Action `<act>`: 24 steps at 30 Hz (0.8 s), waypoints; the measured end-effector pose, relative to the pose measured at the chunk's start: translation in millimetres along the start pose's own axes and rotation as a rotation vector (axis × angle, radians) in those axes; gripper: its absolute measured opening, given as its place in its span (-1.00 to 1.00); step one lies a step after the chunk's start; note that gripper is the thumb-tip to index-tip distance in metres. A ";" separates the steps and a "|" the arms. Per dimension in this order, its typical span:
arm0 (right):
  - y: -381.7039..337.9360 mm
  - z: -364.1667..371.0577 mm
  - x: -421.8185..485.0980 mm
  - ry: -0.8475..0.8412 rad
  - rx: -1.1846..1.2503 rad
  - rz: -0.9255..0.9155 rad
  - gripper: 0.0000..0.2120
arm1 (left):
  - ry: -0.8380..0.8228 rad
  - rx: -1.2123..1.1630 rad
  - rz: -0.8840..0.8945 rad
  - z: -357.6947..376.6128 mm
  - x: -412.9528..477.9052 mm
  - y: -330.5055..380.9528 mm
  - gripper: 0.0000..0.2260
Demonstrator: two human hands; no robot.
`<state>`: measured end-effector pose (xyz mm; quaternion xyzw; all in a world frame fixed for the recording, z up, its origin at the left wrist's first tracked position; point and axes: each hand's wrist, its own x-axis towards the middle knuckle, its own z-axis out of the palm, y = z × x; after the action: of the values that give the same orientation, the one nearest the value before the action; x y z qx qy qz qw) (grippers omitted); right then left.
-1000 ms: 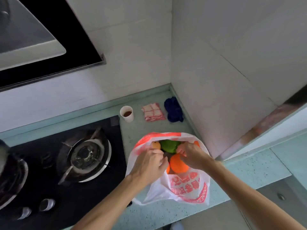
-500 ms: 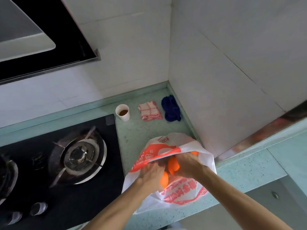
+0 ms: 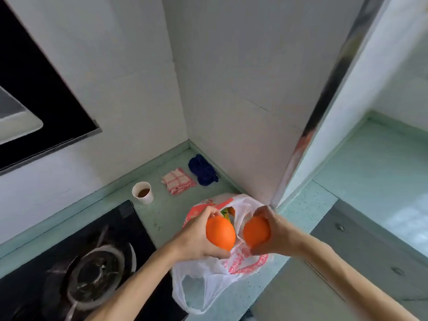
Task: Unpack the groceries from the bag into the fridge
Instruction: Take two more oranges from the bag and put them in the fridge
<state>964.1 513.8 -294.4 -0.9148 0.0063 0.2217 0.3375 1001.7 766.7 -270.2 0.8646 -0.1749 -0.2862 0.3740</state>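
A white plastic bag with red print lies open on the pale green counter. My left hand grips one orange above the bag's mouth. Beside it my right hand grips a second orange. The two oranges are side by side, a little apart. Inside the bag's opening a bit of green and orange produce shows. No fridge is in view.
A black gas hob with a burner lies to the left. A paper cup with brown liquid, a pink checked cloth and a blue cloth sit near the tiled corner. A range hood hangs upper left.
Both hands were down inside the bag among the fruit; now each has come up out of it holding an orange. The view has tilted upward.
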 end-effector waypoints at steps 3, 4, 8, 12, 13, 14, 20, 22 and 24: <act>2.7 9.2 -60.3 0.158 0.163 0.097 -0.22 | -0.040 -0.132 0.116 1.5 -10.9 9.6 -0.32; 5.6 15.3 -81.2 0.226 0.202 0.131 -0.25 | -0.053 -0.147 0.151 5.2 -12.4 12.6 -0.32; 19.6 45.9 -166.9 0.450 0.282 0.238 -0.29 | -0.132 -0.081 0.264 35.0 -20.2 29.0 -0.29; 26.6 73.2 -251.4 0.660 0.309 0.342 -0.32 | -0.243 -0.006 0.369 76.7 -30.0 61.8 -0.32; 28.3 79.5 -271.7 0.718 0.330 0.367 -0.34 | -0.276 -0.030 0.390 88.2 -32.3 71.8 -0.34; 30.4 86.6 -292.5 0.778 0.358 0.398 -0.36 | -0.310 -0.058 0.415 100.8 -35.2 82.5 -0.35; 36.2 130.6 -408.4 1.053 0.480 0.573 -0.38 | -0.515 -0.085 0.577 182.3 -68.5 149.5 -0.31; 36.9 147.1 -445.7 1.126 0.493 0.628 -0.38 | -0.582 -0.073 0.631 212.5 -87.9 168.7 -0.31; 37.2 166.6 -483.3 1.189 0.504 0.683 -0.38 | -0.665 -0.065 0.661 244.2 -111.5 187.6 -0.35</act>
<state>455.4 521.7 -231.5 -0.7222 0.5245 -0.2276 0.3892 745.9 567.2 -225.4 0.6118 -0.5421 -0.4185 0.3958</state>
